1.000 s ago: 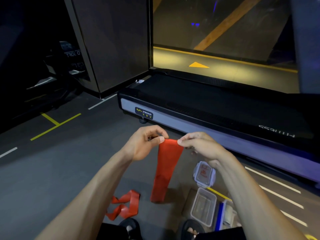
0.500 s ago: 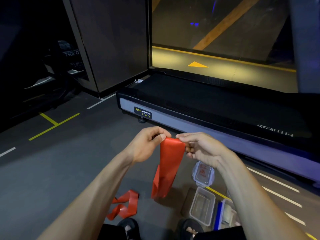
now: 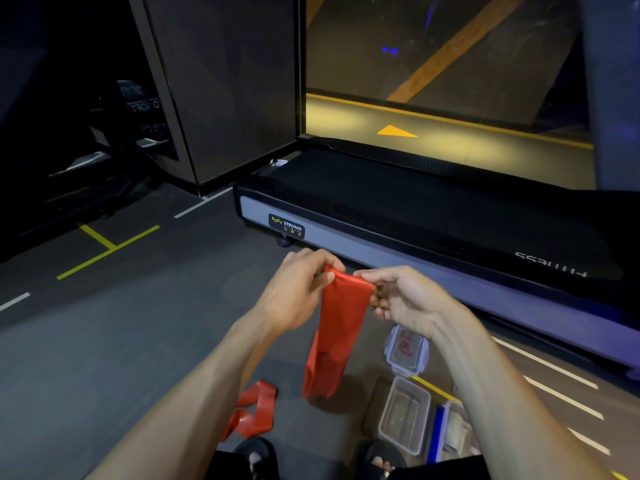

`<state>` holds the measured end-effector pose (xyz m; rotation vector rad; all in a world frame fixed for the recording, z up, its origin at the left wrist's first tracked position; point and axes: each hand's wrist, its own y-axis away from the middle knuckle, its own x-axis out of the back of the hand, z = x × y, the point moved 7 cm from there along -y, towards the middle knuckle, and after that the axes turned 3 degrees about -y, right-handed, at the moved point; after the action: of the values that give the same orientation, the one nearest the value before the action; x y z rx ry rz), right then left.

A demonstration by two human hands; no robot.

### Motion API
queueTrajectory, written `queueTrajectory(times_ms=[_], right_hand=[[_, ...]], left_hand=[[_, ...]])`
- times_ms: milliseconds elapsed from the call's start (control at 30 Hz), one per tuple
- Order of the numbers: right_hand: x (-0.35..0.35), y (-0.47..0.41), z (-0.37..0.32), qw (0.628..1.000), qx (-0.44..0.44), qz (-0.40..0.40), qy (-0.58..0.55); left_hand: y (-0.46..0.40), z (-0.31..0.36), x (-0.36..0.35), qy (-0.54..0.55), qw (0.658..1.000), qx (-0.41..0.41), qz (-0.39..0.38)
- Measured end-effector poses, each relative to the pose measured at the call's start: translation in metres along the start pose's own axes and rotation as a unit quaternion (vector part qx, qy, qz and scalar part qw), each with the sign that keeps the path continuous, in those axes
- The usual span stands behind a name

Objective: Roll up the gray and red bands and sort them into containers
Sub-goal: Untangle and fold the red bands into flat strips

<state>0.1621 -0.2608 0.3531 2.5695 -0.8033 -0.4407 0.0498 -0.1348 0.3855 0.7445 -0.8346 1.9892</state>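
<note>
Near the centre of the frame, both hands hold up a red band [image 3: 341, 323] by its top edge. The left hand [image 3: 298, 289] pinches the upper left corner between thumb and curled fingers, and the right hand [image 3: 403, 299] pinches the upper right corner the same way, so the top edge runs between them. From there the band hangs down as a flat strip, and its lower end is folded over near the gray floor [image 3: 104, 341]. Lower in the frame, left of the hanging strip, a second red band [image 3: 251, 408] lies loosely twisted on the floor. To the right of the hanging strip, under the right wrist, sits a clear lidded container [image 3: 406, 351] with red marks on its lid. Just below it stands an open clear container [image 3: 405, 414] with nothing visible inside, and right beside that is a container with a blue edge [image 3: 446, 427] that seems to hold pale contents, though these cannot be made out. Across the upper middle of the frame stretches a treadmill [image 3: 415, 209] with a dark belt and a gray side rail. At the bottom edge, two sandalled feet show.
</note>
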Motion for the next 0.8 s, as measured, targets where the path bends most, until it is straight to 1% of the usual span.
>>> queueTrajectory(times_ms=[100, 200, 333, 467, 633, 700, 800], right_hand=[[0.002, -0.002, 0.001, 1.0, -0.004, 0.006, -0.014], [0.004, -0.004, 0.002, 1.0, 0.001, 0.02, -0.008], [0.006, -0.004, -0.003, 0.998, 0.039, 0.034, 0.038], [0.006, -0.002, -0.01, 0.989, 0.092, 0.036, 0.107], [0.001, 0.001, -0.011, 0.971, 0.13, 0.01, 0.202], [0.0, 0.003, -0.014, 0.967, 0.153, 0.005, 0.206], [0.001, 0.005, -0.02, 0.958, 0.194, 0.026, 0.211]], left_hand=[[0.0, 0.005, 0.003, -0.033, 0.999, -0.012, 0.016], [0.001, 0.006, 0.005, -0.036, 0.999, -0.027, 0.024], [-0.001, 0.007, 0.005, -0.033, 0.997, -0.067, -0.004], [-0.002, 0.006, 0.008, -0.034, 0.997, -0.063, -0.018], [-0.001, 0.002, 0.009, -0.027, 0.998, -0.045, -0.024], [0.0, 0.0, 0.009, -0.022, 0.999, -0.04, -0.029], [0.001, -0.002, 0.011, 0.012, 0.999, -0.038, -0.032]])
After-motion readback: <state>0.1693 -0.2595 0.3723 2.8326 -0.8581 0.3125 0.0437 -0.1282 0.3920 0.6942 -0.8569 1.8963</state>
